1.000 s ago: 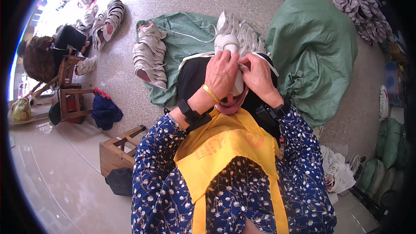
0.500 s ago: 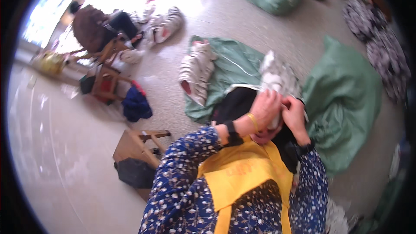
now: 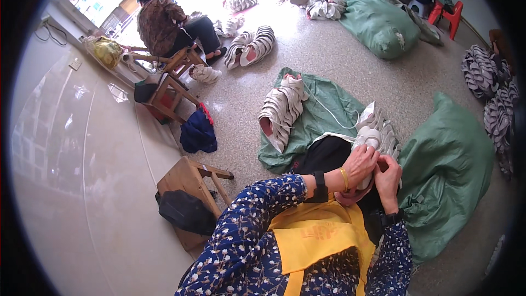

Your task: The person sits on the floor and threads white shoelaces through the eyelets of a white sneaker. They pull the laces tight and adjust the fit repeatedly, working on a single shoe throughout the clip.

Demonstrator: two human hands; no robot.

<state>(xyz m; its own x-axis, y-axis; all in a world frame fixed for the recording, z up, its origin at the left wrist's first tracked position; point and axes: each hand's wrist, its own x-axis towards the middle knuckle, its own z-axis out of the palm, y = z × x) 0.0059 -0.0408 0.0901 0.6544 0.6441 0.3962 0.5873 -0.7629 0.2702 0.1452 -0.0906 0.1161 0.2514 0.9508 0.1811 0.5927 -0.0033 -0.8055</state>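
My left hand point(image 3: 359, 169) and my right hand point(image 3: 388, 180) meet over my lap. Their fingers are bent and pinched close together on a white shoe upper point(image 3: 349, 197) whose pinkish inside shows below my left hand. What lies right between the fingertips is too small to make out. Just beyond my hands, a stack of white shoe uppers point(image 3: 378, 126) leans over my dark-clad leg. Another nested stack of white uppers point(image 3: 282, 111) lies farther left on a flat green sack point(image 3: 323, 96), where a loose white cord point(image 3: 331, 112) curls. A yellow apron point(image 3: 318, 241) covers my lap.
On the right bulges a large green sack point(image 3: 449, 175); another green sack point(image 3: 381, 24) lies farther off. Left stands a wooden stool point(image 3: 186, 181) with a black bag point(image 3: 186, 212). A person point(image 3: 164, 27) sits at the back left near more stacked uppers point(image 3: 250, 45). Grey bundles point(image 3: 496, 98) line the right.
The view has tilted up, so the scene sits lower and farther right and more people show at the back. Both hands stay together on the shoe upper, fingers slightly shifted.
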